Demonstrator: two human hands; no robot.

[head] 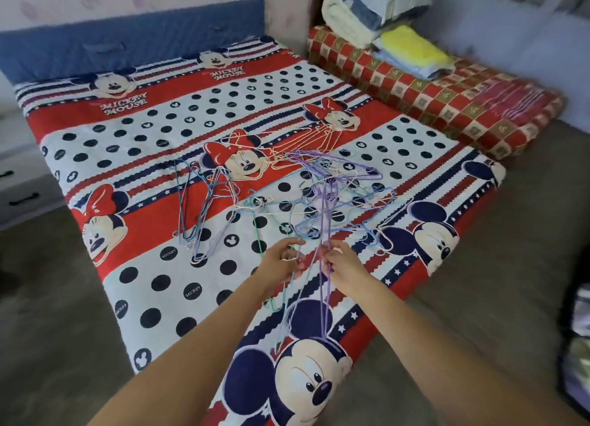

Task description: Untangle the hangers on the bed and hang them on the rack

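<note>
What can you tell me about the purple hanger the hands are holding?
The purple hanger is a thin wire one, coated as it looks. The right hand pinches it and lifts it off the bed. Its top still reaches into the hanger tangle. The left hand holds green and blue wires beside it.

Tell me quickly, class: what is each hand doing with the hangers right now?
Left hand: fingers curled, gripping a green hanger.
Right hand: pinching the purple hangers lifted from the tangle.

Soft bright daylight, faint shadows, wide-angle bending at edges, slight blur
</note>
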